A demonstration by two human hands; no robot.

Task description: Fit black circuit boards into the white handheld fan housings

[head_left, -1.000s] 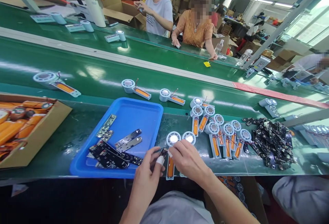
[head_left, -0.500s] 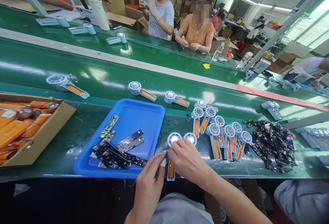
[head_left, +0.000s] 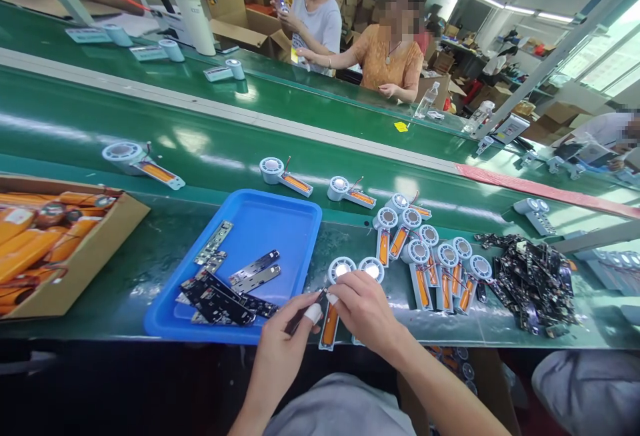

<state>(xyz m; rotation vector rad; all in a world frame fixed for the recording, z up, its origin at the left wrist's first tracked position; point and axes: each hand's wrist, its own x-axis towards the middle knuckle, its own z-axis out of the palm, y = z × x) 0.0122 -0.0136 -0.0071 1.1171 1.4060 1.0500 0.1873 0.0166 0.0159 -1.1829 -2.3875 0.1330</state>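
Observation:
My left hand (head_left: 287, 333) grips a dark narrow circuit board (head_left: 299, 318), mostly covered by the fingers. A white wrap covers its thumb tip. My right hand (head_left: 364, 306) has its thumb and fingers pinched at the board's upper end, and what they hold there is hidden. Just beneath lies a light-blue housing (head_left: 342, 267) with a round head, and an orange battery (head_left: 329, 325) in its handle. Another such round head (head_left: 371, 268) shows behind my right hand. To the left, a blue tray (head_left: 260, 213) holds several circuit boards (head_left: 216, 299).
Several battery-fitted housings (head_left: 420, 253) are grouped at right, beside a heap of dark boards (head_left: 533, 283). A cardboard box (head_left: 95, 253) of orange batteries stands left. More housings (head_left: 273, 168) lie on the green conveyor (head_left: 210, 133). Co-workers (head_left: 393, 56) are across the line.
My left hand has turned, showing more of the board. My hands stay together over the housing. Housings on the conveyor have shifted slightly right. A co-worker opposite has stretched an arm toward the neighbour.

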